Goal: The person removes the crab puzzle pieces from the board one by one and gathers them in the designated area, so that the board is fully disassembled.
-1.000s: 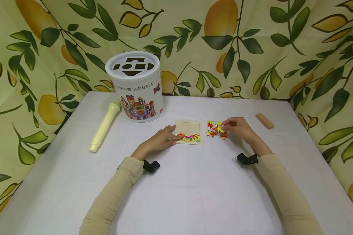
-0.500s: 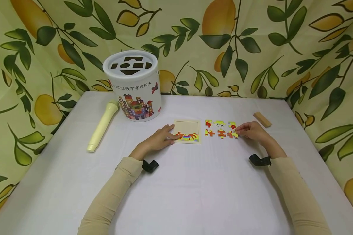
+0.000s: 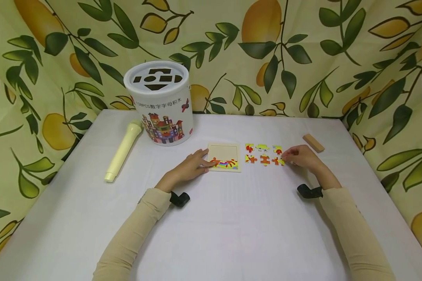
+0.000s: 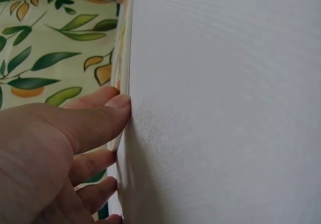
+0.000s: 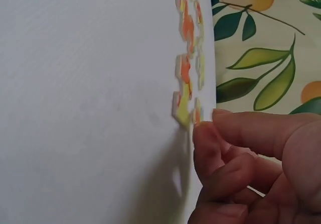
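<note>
My left hand (image 3: 190, 167) rests at the left side of a wooden puzzle tray (image 3: 240, 156). One finger lies over the tray's lower left part; the thumb touches its near edge, also seen in the left wrist view. An orange and yellow strip of fitted puzzle pieces (image 3: 225, 164) fills the tray's near part. Right of the tray, several loose puzzle pieces (image 3: 265, 160) lie in two rows. My right hand (image 3: 300, 157) is at their right end, fingers bent, fingertips beside the lower right piece (image 3: 278, 161). The right wrist view shows nothing plainly held between thumb and fingertip.
A white block bucket (image 3: 167, 117) with a slotted lid stands at the back left. Beside it lies a pale yellow toy microphone (image 3: 123, 152). A small wooden block (image 3: 313, 143) lies beyond my right hand. Patterned cloth (image 3: 218, 58) hangs behind the white table (image 3: 228, 234).
My right hand has moved right, away from the middle of the loose pieces, which now lie spread wider in two rows. My left hand stays on the tray.
</note>
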A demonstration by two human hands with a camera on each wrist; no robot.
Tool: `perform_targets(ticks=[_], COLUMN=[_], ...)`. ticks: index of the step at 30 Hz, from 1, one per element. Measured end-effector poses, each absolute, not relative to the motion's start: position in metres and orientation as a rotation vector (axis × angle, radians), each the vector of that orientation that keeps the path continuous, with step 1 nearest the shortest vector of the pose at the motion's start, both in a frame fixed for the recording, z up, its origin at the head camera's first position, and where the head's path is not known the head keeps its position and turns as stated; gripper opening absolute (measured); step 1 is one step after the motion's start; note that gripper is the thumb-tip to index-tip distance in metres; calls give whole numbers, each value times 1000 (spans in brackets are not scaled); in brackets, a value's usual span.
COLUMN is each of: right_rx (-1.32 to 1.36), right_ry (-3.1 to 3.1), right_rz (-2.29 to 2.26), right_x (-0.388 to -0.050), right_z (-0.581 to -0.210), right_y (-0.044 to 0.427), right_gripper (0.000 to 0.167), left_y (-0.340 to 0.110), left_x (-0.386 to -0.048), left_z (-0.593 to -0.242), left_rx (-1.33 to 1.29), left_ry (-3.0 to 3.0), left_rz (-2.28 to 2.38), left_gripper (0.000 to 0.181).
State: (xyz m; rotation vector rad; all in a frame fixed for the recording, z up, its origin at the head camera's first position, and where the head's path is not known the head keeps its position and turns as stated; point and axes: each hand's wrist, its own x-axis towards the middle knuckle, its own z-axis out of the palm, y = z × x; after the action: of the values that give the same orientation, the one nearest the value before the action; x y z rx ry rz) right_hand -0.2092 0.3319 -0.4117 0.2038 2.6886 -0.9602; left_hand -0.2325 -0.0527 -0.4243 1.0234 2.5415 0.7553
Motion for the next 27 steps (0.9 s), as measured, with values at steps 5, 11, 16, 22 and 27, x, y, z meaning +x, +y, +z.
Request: perform_targets(ticks=[5, 11, 16, 22, 27], right_rx=[73, -151, -323, -408, -425], right_ry=[2707, 2617, 2563, 2586, 2620], right_rz=[-994, -1049, -1077, -999, -951], right_x=[-215, -224, -233, -240, -240], right_z=[-406, -401, -402, -408, -414], right_y=[313, 257, 203, 159, 145], right_gripper=[33, 26, 20, 21, 21], left_y=[-52, -49, -47, -49, -52], left_x=[-232, -231, -231, -232, -231], left_z=[-425, -423, -422, -422, -421], left_rx=[1031, 1061, 1048, 985, 977], left_ry=[2585, 2620, 2624, 2644, 2664], left_rz=[740, 702, 705, 731, 716], left_gripper=[34, 30, 36, 50, 51])
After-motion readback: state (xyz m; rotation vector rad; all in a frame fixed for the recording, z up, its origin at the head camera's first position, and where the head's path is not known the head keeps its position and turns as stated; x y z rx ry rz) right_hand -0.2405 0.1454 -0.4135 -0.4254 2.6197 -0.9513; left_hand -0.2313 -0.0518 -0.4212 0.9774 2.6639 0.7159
